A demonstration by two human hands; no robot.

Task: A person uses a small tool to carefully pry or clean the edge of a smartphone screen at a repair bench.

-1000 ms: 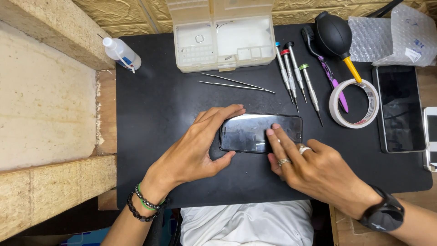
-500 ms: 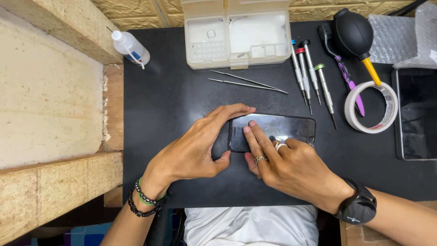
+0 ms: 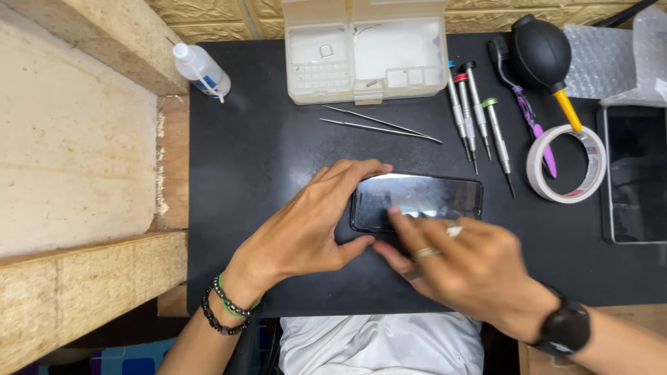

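A black smartphone (image 3: 424, 198) lies screen-up and lengthwise across the middle of a black work mat (image 3: 264, 153). My left hand (image 3: 306, 226) cups its left end, index finger along the top edge and thumb under the bottom edge. My right hand (image 3: 455, 260), with rings on two fingers and a black watch at the wrist, rests its fingertips on the phone's lower left screen area; it is motion-blurred.
At the mat's back stand a clear plastic parts box (image 3: 365, 48) and a small squeeze bottle (image 3: 201, 69). Tweezers (image 3: 379, 125), three screwdrivers (image 3: 479, 114), a black air blower (image 3: 542, 52), a tape roll (image 3: 566, 163) and a second dark device (image 3: 636, 180) lie right.
My right hand has slid leftwards across the phone's screen, from its right end to its left part. My left hand keeps hold of the left end.
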